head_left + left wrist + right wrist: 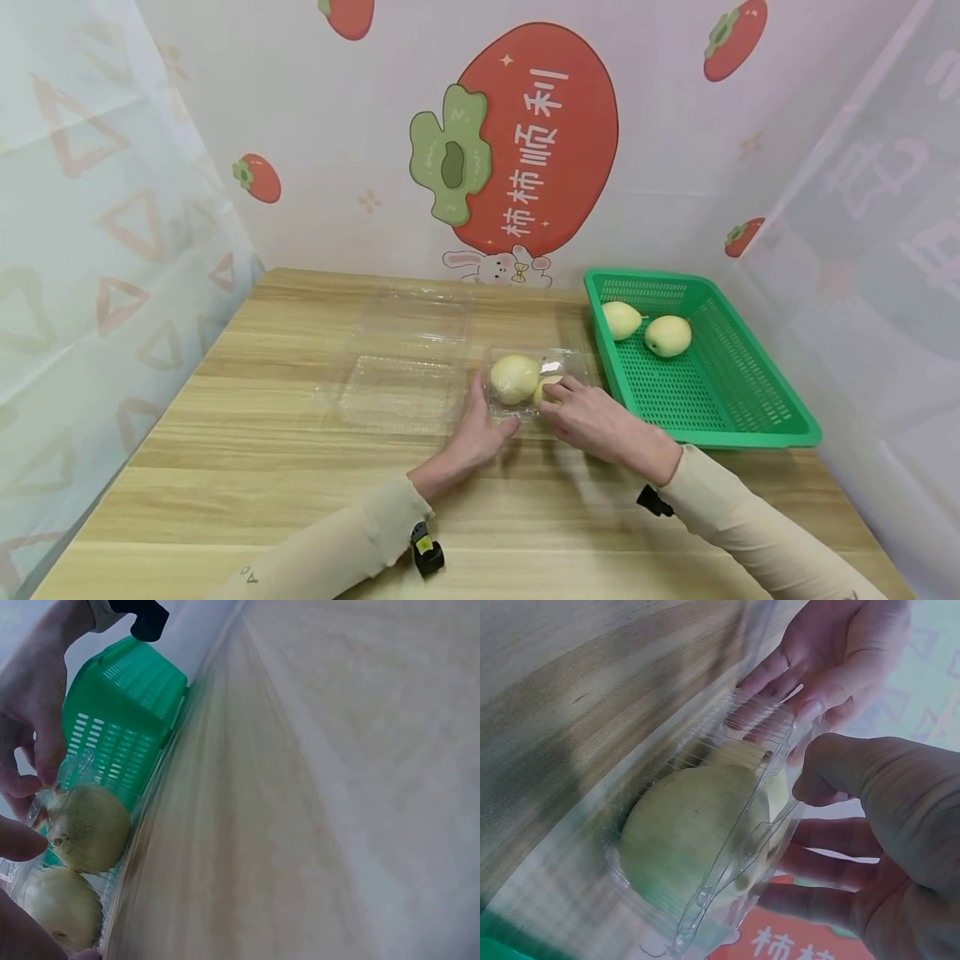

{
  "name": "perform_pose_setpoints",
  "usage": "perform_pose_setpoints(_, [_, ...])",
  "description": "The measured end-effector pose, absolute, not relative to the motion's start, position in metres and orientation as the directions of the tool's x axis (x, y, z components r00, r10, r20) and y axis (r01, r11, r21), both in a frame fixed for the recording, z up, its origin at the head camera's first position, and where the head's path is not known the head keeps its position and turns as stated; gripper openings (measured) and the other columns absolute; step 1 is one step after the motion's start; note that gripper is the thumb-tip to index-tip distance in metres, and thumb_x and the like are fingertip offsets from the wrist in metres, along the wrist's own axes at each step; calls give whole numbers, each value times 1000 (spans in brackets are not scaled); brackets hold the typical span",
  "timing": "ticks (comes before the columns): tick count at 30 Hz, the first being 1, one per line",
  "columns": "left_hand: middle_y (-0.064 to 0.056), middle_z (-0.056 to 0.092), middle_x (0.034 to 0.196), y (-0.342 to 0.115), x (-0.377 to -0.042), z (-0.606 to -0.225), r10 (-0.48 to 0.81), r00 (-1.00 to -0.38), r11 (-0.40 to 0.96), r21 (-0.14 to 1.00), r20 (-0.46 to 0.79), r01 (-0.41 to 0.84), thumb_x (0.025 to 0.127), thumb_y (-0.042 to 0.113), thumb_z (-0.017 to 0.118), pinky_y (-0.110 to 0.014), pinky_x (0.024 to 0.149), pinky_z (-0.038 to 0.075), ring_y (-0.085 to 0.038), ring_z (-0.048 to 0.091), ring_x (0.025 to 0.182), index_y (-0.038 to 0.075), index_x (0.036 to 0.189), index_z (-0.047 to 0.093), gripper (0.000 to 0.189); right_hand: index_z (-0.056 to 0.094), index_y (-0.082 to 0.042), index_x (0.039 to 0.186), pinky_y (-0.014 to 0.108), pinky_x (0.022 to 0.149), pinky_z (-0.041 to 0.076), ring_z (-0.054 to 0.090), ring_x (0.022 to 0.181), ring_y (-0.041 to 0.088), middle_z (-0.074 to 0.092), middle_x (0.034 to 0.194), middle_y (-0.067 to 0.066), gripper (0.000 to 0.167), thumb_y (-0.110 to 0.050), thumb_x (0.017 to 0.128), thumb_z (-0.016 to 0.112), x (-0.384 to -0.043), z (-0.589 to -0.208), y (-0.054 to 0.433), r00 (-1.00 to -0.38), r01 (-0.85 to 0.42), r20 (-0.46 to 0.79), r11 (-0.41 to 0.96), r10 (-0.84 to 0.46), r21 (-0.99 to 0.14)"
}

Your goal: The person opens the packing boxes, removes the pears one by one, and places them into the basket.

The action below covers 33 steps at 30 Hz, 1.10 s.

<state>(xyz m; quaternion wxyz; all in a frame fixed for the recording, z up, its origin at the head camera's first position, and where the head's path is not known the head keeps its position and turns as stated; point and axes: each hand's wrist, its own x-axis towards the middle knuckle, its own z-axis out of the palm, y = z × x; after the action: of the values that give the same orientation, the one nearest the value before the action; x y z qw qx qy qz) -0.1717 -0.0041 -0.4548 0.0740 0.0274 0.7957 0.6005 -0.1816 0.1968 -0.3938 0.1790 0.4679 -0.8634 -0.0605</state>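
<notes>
Two pale yellow pears (pixel 514 379) sit side by side in a clear plastic clamshell box (pixel 705 900) on the table. My left hand (pixel 480 429) grips the box's left end, thumb at the near edge and fingers along the side. At the box's near rim, the thumb and fingers of my right hand (pixel 592 421) pinch the plastic beside the right pear (pixel 88 829). That hand partly hides this pear in the head view. Reflections make it hard to tell how fully the lid is down.
On the left stands another clear clamshell box (pixel 401 392), its lid folded back. A green plastic basket (pixel 750 387) is to the right of the hands, with two pears (pixel 667 336) in it. The wooden table (pixel 247 492) meets a printed backdrop (pixel 330 225) behind.
</notes>
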Motion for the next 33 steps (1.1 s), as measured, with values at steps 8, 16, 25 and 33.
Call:
perform_pose_setpoints(8, [-28,13,161,-4,-172,-458,153,-987,306,952,-52,-2,89,18,67,-65,120,11,-46,14,149,8,158,-3,98,62,-15,83,29,54,54,60,85,20,60,89,1,13,-10,78,72,-184,-390,196,-493,-804,213,535,-844,259])
perform_pose_setpoints(16, [-27,14,161,-4,-169,-458,189,-981,338,941,-40,27,98,21,54,-68,119,7,-49,11,148,8,157,-8,87,62,-16,84,29,54,55,61,85,19,61,90,0,14,-9,77,73,-186,-390,196,-461,-819,227,510,-858,262])
perform_pose_setpoints(25, [-27,17,161,-4,-167,-457,198,-980,346,937,-22,49,100,19,50,-64,121,10,-45,15,148,7,157,-9,83,62,-13,85,29,45,51,59,83,20,63,92,2,12,-13,81,73,-181,-395,190,-498,-778,241,552,-833,300])
perform_pose_setpoints(33, [-29,21,159,-3,-167,-457,192,-981,360,931,-10,62,98,14,51,-63,121,16,-46,20,147,6,157,-7,84,58,-9,88,29,44,50,56,73,20,58,83,6,8,-7,86,65,-175,-405,180,-506,-714,274,575,-818,399])
